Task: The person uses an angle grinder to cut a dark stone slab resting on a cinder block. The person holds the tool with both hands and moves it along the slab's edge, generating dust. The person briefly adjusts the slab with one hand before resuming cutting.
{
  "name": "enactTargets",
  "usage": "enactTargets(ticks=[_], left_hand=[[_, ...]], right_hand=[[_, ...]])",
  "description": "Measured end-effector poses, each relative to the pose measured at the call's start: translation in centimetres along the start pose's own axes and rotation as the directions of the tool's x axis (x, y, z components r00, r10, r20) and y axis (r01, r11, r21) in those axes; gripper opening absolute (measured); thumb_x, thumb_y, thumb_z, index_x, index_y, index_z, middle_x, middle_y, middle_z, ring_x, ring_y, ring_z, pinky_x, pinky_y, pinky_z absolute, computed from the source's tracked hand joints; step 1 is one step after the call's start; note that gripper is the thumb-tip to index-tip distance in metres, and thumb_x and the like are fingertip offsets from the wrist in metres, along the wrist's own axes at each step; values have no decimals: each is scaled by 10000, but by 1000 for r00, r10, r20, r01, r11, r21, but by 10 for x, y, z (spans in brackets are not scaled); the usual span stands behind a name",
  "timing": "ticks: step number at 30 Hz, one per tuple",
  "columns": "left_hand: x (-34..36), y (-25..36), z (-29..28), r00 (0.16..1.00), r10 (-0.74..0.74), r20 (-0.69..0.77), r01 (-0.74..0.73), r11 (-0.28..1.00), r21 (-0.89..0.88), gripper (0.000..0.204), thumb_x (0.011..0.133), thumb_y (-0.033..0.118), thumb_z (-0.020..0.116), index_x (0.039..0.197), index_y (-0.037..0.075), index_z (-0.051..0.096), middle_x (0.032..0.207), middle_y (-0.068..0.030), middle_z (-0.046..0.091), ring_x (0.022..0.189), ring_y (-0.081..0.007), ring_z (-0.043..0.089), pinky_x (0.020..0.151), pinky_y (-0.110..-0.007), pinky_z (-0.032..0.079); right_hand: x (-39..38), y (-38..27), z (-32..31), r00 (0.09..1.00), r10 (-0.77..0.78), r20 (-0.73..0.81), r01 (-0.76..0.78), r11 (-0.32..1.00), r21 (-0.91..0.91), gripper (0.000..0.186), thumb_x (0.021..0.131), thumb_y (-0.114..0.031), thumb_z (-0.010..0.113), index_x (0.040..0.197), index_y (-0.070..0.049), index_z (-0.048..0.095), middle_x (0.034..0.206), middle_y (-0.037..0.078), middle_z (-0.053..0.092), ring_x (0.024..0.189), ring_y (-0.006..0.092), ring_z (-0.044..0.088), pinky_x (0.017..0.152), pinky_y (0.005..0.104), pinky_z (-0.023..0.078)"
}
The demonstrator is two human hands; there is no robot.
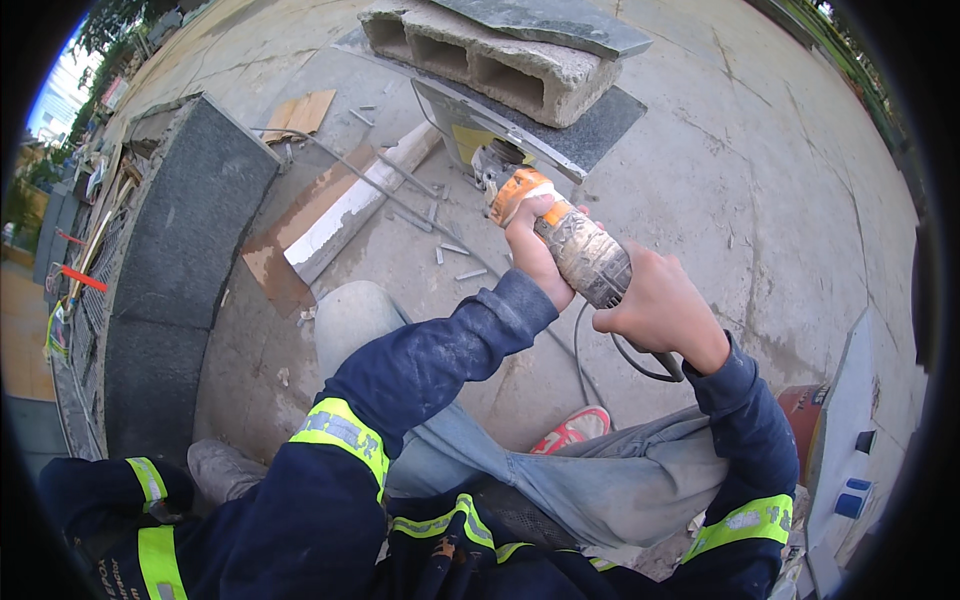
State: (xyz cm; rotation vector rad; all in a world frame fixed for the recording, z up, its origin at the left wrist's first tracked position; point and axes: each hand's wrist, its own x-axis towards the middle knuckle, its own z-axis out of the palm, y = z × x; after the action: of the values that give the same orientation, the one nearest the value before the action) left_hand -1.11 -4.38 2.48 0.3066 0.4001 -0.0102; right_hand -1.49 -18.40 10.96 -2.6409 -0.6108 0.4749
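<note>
An angle grinder [580, 245], dusty with an orange collar, is held out in front of me in both hands. My left hand [535, 250] is wrapped round its front part, just behind the orange collar. The rear of the body sits in my right hand [665, 305], where the cord leaves it. The grinder's head points away from me, up against a thin grey slab [436, 110] that stands tilted and has a yellow patch on its face. Whether the disc touches the slab, or is spinning, cannot be seen.
A hollow concrete block [530, 85] lies behind the slab, with a flat grey stone piece [570, 25] on top. Dark stone panels [160, 370] stand at left. Torn cardboard [330, 205], small offcuts [470, 273] and a grey cord [350, 165] lie on the concrete floor.
</note>
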Motion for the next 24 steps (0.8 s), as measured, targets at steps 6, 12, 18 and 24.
enactTargets(ticks=[6,12,18,24], left_hand=[[5,6,-2,1000,4,5,-4,1000,11,627,736,373,613,1206,59,342,983,-142,510,878,-325,573,804,-487,514],[14,13,-6,999,29,13,-29,999,13,617,735,382,613,1179,38,359,986,-150,511,878,-329,572,807,-481,514],[23,21,-11,1000,21,1,-21,1000,-15,590,733,322,616,1196,62,357,975,-152,534,852,-341,594,779,-484,522],[30,29,-12,999,37,0,-37,999,-5,604,729,333,614,1201,57,356,963,-160,540,838,-344,596,771,-489,524]], right_hand=[[6,-3,1,1000,1,9,-1,1000,-8,489,597,-260,748,879,94,562,777,291,631,789,463,635,745,450,529],[16,-3,6,1000,-28,1,28,1000,-2,489,605,-274,747,863,98,560,767,297,626,778,453,640,733,442,530],[28,-4,9,999,-49,9,49,999,14,503,603,-277,750,856,112,556,760,299,626,782,436,651,731,426,533],[39,-9,8,999,-40,37,39,999,22,519,597,-278,756,874,113,558,774,296,633,790,429,655,734,421,535]])
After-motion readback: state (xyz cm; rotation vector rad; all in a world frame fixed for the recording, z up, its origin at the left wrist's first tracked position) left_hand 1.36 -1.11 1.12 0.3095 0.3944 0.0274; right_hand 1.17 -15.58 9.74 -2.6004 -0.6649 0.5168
